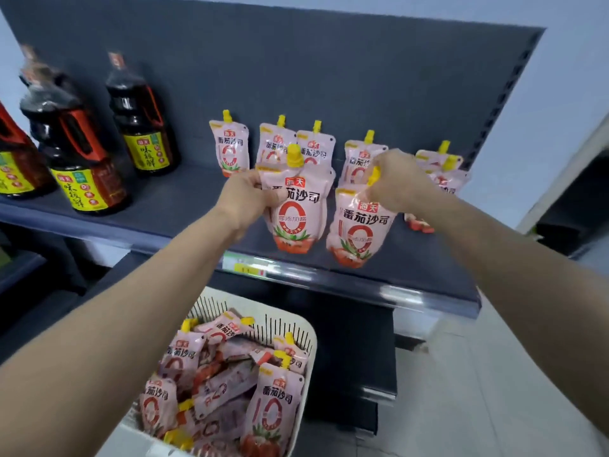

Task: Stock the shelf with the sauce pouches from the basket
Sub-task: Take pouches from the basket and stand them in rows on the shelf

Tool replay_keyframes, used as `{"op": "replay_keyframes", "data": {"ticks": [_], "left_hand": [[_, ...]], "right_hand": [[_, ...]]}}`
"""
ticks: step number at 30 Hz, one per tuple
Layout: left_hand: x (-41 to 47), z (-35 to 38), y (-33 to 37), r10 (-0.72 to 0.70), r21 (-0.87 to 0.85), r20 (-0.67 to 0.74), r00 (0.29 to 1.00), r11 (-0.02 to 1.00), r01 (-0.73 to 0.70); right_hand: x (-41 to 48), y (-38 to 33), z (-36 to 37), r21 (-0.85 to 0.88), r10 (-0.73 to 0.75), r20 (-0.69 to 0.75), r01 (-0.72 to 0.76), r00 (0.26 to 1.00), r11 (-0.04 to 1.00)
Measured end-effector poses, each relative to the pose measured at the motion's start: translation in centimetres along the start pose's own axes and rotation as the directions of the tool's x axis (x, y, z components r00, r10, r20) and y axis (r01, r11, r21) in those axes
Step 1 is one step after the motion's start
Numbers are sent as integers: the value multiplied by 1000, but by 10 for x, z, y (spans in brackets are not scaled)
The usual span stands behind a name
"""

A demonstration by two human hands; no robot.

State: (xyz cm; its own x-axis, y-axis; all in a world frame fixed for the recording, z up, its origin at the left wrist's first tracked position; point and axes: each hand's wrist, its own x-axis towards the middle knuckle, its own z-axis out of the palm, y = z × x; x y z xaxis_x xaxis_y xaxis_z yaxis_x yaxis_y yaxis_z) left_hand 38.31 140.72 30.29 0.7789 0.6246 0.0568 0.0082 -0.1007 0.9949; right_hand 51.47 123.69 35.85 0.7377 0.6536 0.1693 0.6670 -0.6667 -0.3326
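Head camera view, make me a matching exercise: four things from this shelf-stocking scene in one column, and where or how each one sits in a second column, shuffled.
Things
1. left pouch, in the left hand
2. right pouch, in the right hand
3. dark bottles
4. white basket

States
A. standing at the shelf's left end
B. pinched at its yellow spout
C. below the shelf, holding loose pouches
D. gripped by its upper side edge

Pairs: 1-D, 2-B, 3-A, 4-C

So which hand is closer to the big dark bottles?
Left. The left hand, holding a pouch, is a bit to the right of the dark bottles. The right hand, gripping another pouch by its top, is farther right along the shelf.
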Motion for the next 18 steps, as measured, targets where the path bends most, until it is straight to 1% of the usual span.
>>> {"op": "replay_keyframes", "data": {"ticks": [5, 8, 14, 18], "left_hand": [[30, 59, 9, -23, -11, 32, 999, 1000, 23], [49, 86, 7, -30, 3, 42, 999, 1000, 30], [74, 129, 0, -51, 8, 50, 997, 999, 51], [89, 147, -7, -79, 32, 37, 996, 996, 77]], "right_hand": [[14, 55, -34, 11, 117, -67, -117, 991, 993], [22, 84, -44, -9, 166, -81, -168, 983, 986], [45, 136, -41, -17, 223, -22, -223, 975, 975], [56, 159, -33, 3, 223, 17, -223, 975, 975]]}}
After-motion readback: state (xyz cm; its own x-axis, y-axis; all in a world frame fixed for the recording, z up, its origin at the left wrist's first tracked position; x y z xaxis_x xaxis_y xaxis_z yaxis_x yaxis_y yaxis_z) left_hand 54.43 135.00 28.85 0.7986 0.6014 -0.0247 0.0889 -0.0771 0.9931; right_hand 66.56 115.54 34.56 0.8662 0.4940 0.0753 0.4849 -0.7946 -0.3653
